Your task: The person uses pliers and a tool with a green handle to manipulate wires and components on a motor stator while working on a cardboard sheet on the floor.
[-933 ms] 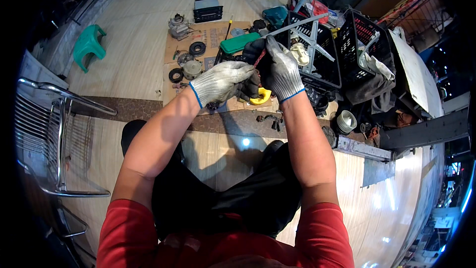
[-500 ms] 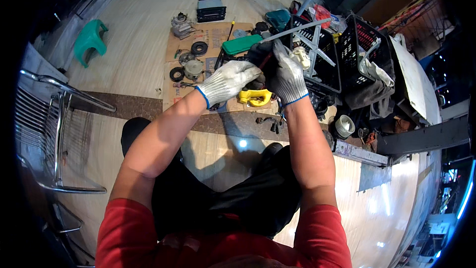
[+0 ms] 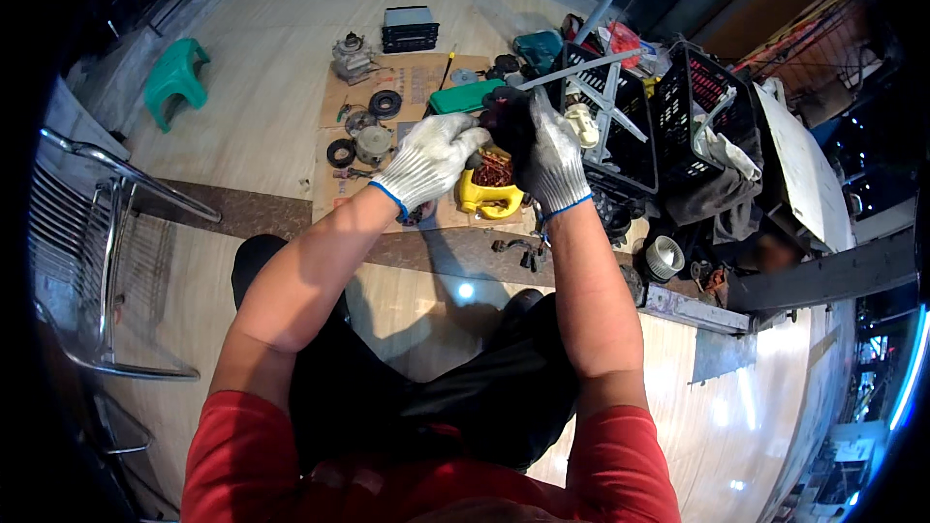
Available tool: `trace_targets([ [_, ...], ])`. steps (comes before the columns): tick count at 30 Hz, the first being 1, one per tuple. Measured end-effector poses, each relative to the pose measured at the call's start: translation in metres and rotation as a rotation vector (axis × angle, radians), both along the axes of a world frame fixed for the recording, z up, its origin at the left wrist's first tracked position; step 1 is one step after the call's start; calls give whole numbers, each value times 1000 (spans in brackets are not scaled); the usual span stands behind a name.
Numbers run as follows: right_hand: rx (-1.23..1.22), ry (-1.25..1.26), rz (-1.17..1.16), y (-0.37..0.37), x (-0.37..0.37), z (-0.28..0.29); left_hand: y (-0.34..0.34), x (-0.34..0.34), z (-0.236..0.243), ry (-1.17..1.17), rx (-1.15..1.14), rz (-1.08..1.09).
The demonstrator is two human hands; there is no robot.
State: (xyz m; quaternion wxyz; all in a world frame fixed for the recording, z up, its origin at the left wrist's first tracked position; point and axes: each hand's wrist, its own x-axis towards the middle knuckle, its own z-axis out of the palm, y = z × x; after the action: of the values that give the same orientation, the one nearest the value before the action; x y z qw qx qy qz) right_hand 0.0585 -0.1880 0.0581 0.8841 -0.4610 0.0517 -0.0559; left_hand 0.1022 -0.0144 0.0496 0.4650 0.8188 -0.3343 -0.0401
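Observation:
My right hand [image 3: 557, 157], in a white knit glove with a blue cuff, is closed on a dark black part [image 3: 506, 116] whose exact kind I cannot make out. My left hand [image 3: 426, 160], gloved alike, is just left of the part with its fingers curled together; what they pinch, if anything, is hidden. Below and between the hands a yellow cut-open jug [image 3: 494, 201] holds reddish copper-coloured pieces [image 3: 494, 170]. Behind the hands lies a green case [image 3: 465, 98].
Left of the hands, round motor parts [image 3: 374, 144] and black rings [image 3: 385, 104] lie on flattened cardboard [image 3: 336, 87]. Black crates [image 3: 683, 102] and a white bracket [image 3: 605, 102] stand at the right. A white blower wheel [image 3: 665, 257] sits nearer; a green stool [image 3: 178, 82] stands far left.
My left hand has drawn slightly left and down, away from the black part. The copper-coloured pieces in the yellow jug now show between the hands. My view has shifted slightly.

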Motion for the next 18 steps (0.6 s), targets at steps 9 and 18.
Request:
trace_targets([
  [9,-990,-69,-287,13,-11,7,-6,0,-18,-181,3,102],
  [18,-1074,-117,-420,18,-11,2,-13,-4,-26,-335,-26,65],
])
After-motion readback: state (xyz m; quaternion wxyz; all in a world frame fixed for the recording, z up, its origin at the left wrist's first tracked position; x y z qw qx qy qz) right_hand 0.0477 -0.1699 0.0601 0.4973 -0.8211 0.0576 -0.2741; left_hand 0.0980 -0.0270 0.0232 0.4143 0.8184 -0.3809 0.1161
